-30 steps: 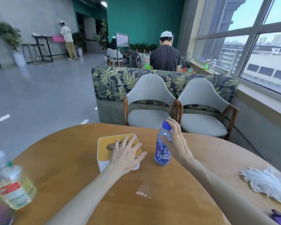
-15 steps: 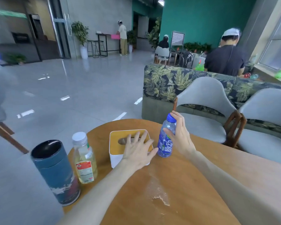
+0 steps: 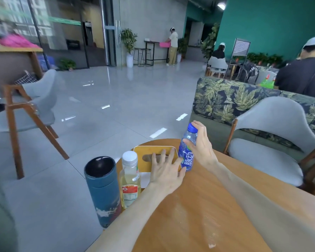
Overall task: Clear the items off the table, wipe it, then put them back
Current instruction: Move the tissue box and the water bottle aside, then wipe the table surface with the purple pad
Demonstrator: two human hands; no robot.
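Observation:
My right hand [image 3: 201, 148] is wrapped around a blue-capped water bottle [image 3: 187, 149] that stands near the far left edge of the round wooden table [image 3: 198, 206]. My left hand [image 3: 166, 169] lies flat with spread fingers on top of a white tissue box with a yellow lid [image 3: 149, 154], just left of the bottle. A dark blue thermos [image 3: 103, 190] and a clear bottle of yellowish liquid with a white cap [image 3: 129, 179] stand close together at the table's left edge, beside my left forearm.
A whitish smear [image 3: 210, 231] marks the tabletop near me. A grey chair with wooden arms [image 3: 273, 142] and a leaf-print sofa [image 3: 225, 100] stand behind the table on the right. Another grey chair [image 3: 31, 110] stands on the floor to the left. People are further back.
My view has swung left, bringing the thermos and the yellowish bottle fully into sight. Both hands have stayed on the tissue box and the water bottle.

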